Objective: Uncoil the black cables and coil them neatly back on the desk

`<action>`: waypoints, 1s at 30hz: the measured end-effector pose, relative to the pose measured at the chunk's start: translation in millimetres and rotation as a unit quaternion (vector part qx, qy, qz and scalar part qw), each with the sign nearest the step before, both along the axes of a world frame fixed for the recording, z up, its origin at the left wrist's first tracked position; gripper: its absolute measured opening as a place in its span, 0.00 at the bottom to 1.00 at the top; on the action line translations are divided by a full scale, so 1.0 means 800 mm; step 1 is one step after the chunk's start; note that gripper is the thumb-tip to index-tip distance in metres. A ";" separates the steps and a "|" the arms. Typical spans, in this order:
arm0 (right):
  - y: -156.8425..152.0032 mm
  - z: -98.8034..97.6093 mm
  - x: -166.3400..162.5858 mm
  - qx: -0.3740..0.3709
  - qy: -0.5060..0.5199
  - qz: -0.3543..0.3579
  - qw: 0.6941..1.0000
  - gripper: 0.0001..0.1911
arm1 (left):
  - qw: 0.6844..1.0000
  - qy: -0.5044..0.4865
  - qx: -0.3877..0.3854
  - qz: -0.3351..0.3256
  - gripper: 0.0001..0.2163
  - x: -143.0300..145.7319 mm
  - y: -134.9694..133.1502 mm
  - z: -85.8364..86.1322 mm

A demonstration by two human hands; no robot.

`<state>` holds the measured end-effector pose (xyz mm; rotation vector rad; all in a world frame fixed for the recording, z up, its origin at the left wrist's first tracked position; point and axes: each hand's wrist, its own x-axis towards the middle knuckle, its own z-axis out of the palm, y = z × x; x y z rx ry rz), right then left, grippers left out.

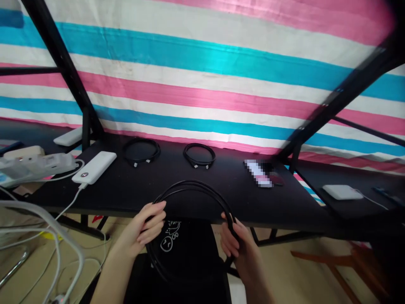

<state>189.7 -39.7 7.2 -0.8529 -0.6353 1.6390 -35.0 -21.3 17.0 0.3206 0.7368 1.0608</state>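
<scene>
A black cable (202, 185), wound into a wide loop of several turns, is held up between my two hands at the table's front edge. The fingers of my left hand (148, 226) are curled round the loop's left side. On the opposite side, my right hand (234, 238) grips the bundled turns. The loop's lower part hangs over my dark clothing and is hard to make out. Beyond it, two smaller coiled black cables lie on the table: one coil (159, 147) at left and another coil (214, 155) near the middle, both with light metal plugs facing me.
On the black table (190, 207), a white power bank (96, 166) with a plugged-in cable lies left. A blurred-out flat object (257, 173) is at right. Slanted black frame bars (68, 76) flank a striped sheet (205, 88). White cords (72, 249) and a power strip (41, 166) are far left.
</scene>
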 end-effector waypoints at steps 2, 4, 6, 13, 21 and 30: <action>-0.002 0.002 -0.013 -0.011 0.009 -0.013 1.000 0.10 | 0.999 -0.035 -0.002 -0.008 0.24 -0.001 -0.006 -0.005; -0.005 0.000 -0.027 -0.026 0.029 -0.035 0.999 0.08 | 0.998 -0.056 -0.002 0.018 0.26 0.001 -0.013 -0.009; -0.008 -0.004 -0.039 -0.035 0.035 -0.042 0.998 0.09 | 0.997 -0.052 -0.004 0.049 0.27 0.001 -0.019 -0.012; -0.015 -0.010 -0.049 0.022 -0.201 0.000 0.979 0.14 | 1.000 0.004 -0.011 -0.020 0.30 -0.024 -0.041 -0.014; -0.045 0.017 -0.048 0.159 -0.464 -0.128 0.862 0.26 | 0.993 0.119 0.008 0.013 0.21 -0.009 -0.057 0.002; -0.057 0.028 -0.021 0.177 -0.470 -0.044 0.864 0.18 | 0.978 0.182 0.083 -0.068 0.18 -0.003 -0.055 0.008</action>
